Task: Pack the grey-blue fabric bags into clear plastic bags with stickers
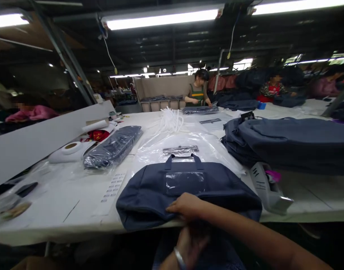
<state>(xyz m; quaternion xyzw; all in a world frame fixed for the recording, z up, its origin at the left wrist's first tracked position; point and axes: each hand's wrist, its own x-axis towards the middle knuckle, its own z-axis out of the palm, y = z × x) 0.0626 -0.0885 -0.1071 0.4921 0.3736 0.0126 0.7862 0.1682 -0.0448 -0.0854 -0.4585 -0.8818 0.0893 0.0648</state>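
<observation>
A dark blue duffel bag [149,183] lies at the table's front edge, its carry handles standing up at the back. A clear plastic pocket [185,182] is on its upper face. My right hand [187,205] reaches across from the right and has its fingers closed on the fabric along the bag's near side. Just below the table edge, in shadow, is my left hand [185,242], with a metal bracelet on the wrist. Its fingers are dark and blurred, so their hold is unclear. Clear plastic bags [211,148] are spread behind the duffel bag.
A plastic-wrapped bag [114,146] and a label sheet [111,193] lie to the left. A tape dispenser [269,191] stands at right, before piled blue bags [295,142]. White strips [172,122] lie behind. Across the table, a person [199,92] handles a wrapped bag.
</observation>
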